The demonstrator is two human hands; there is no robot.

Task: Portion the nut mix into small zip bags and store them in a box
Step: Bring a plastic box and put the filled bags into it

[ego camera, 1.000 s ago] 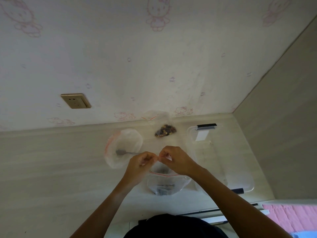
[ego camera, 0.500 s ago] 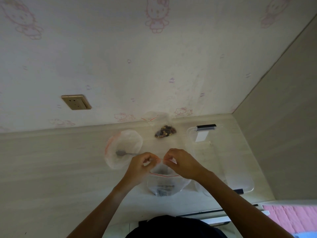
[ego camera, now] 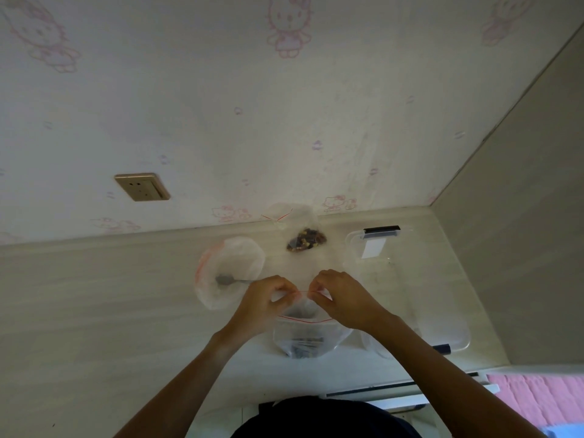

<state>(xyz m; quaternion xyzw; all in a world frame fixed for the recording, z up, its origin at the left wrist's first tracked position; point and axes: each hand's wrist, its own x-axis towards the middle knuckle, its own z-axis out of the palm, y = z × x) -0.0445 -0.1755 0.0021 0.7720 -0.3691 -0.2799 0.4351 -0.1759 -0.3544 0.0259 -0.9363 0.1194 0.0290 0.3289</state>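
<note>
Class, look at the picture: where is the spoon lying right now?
In the head view the spoon lies left of centre on the table, across a clear bag, with its handle reaching toward the left hand.

Zip bags [ego camera: 311,338] are thin, clear, slightly crinkly plastic, the storage box [ego camera: 410,279] is glossy see-through plastic too. Spoon [ego camera: 226,280] left of the hands looks like dull metal. Desk [ego camera: 94,295] is pale, matt wood-grain laminate.

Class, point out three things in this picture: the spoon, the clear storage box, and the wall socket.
spoon [ego camera: 225,280]: head view, on its bowl.
clear storage box [ego camera: 455,338]: head view, on its near right rim.
wall socket [ego camera: 142,186]: head view, on its faceplate.
</note>
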